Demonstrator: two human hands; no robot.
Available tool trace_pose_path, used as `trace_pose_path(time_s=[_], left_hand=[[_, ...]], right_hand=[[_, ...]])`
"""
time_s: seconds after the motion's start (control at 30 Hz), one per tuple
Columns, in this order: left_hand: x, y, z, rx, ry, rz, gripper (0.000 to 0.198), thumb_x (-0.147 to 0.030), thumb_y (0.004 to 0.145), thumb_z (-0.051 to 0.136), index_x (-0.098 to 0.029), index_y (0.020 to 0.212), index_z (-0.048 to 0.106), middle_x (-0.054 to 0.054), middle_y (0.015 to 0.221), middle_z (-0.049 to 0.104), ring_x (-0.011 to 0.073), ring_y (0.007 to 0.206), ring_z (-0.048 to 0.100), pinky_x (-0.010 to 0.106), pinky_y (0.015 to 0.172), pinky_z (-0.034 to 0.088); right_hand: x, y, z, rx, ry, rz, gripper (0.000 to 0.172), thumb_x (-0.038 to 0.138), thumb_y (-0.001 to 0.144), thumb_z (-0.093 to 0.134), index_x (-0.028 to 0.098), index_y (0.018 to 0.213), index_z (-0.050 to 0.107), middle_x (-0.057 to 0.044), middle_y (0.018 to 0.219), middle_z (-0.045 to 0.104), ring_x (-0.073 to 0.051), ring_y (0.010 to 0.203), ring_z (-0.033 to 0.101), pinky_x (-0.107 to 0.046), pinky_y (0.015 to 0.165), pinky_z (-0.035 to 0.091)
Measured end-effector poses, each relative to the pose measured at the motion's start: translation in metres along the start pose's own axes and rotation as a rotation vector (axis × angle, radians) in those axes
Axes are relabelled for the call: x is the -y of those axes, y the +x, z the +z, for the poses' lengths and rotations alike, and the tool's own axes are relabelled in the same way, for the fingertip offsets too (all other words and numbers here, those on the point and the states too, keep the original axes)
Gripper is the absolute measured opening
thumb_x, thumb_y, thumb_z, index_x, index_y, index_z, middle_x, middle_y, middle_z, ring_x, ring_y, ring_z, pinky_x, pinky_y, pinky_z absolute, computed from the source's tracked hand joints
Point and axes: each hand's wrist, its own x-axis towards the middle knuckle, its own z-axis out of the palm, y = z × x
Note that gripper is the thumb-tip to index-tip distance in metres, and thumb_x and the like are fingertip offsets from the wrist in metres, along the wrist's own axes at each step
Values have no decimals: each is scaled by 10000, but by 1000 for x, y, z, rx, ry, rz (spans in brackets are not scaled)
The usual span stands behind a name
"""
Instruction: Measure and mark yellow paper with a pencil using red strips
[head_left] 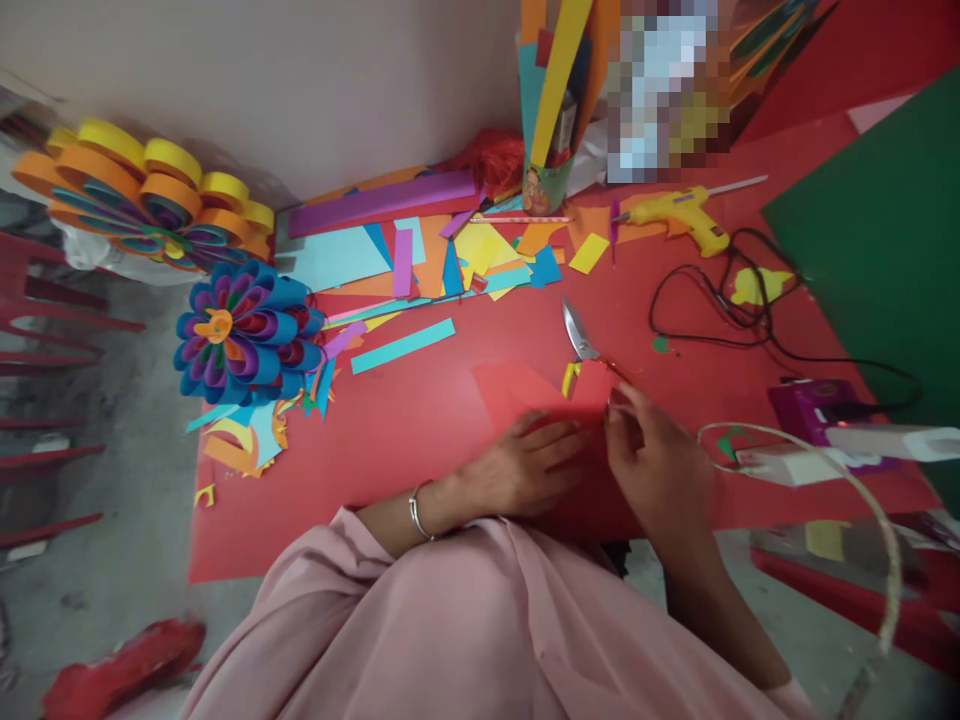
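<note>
A sheet of red paper (517,395) lies on the red table in front of me, hard to tell from the tabletop. My left hand (529,465) rests flat over its near part, fingers stretched to the right. At the paper's right edge, my right hand (660,455) is curled, with thumb and fingertips pinching near the edge; the exact contact is blurred. Just beyond both hands lies a pair of scissors (579,335), blades pointing away and handle partly behind the paper. The scissors' orange-red handle part sits close to my right fingertips.
Paper scraps (480,255) cover the back of the table. A blue-purple paper flower (247,335) and an orange-yellow one (150,200) stand left. At right are a yellow glue gun (682,215), its black cable (765,310), a purple power box (814,405) and a strip-filled cup (546,188).
</note>
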Motion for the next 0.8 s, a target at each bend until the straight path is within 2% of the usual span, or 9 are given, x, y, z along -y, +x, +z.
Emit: trace_pose_path(time_s=[0.1, 0.2, 0.37, 0.57, 0.8], left_hand=[[-3, -4, -3, -32, 13, -94, 231, -183, 955, 562, -174, 1115, 729, 134, 1215, 721, 263, 1225, 637, 459, 1057, 497], [-3, -6, -7, -32, 22, -148, 220, -186, 974, 515, -153, 1019, 728, 129, 1069, 735, 244, 1065, 665, 419, 925, 526], [-3, -7, -10, -45, 33, -118, 197, -206, 986, 537, -136, 1005, 721, 120, 1066, 738, 238, 1025, 654, 405, 889, 505], [-2, -8, -8, -24, 3, -144, 179, -160, 982, 532, -149, 951, 708, 111, 1036, 733, 227, 961, 655, 400, 862, 499], [1, -9, -12, -59, 13, -146, 229, -136, 986, 502, -141, 857, 691, 105, 958, 714, 229, 941, 640, 380, 830, 505]], right_hand=[[0, -8, -2, -11, -63, -8, 372, 306, 1017, 498, 162, 1301, 690, -129, 995, 810, -282, 817, 749, -358, 677, 483], [1, -12, -3, -24, -103, -4, 360, 305, 1010, 498, 170, 1268, 710, -128, 964, 807, -273, 780, 735, -348, 638, 452], [8, -11, 0, 8, -63, -39, 361, 285, 1001, 514, 171, 1291, 696, -103, 994, 812, -256, 792, 736, -344, 658, 472], [27, -12, 11, 50, 23, -192, 368, 225, 1011, 501, 144, 1336, 654, -97, 1119, 800, -262, 946, 739, -372, 813, 543], [35, -15, 15, 58, 9, -221, 348, 201, 1023, 518, 168, 1342, 653, -93, 1169, 786, -271, 1052, 708, -380, 901, 536]])
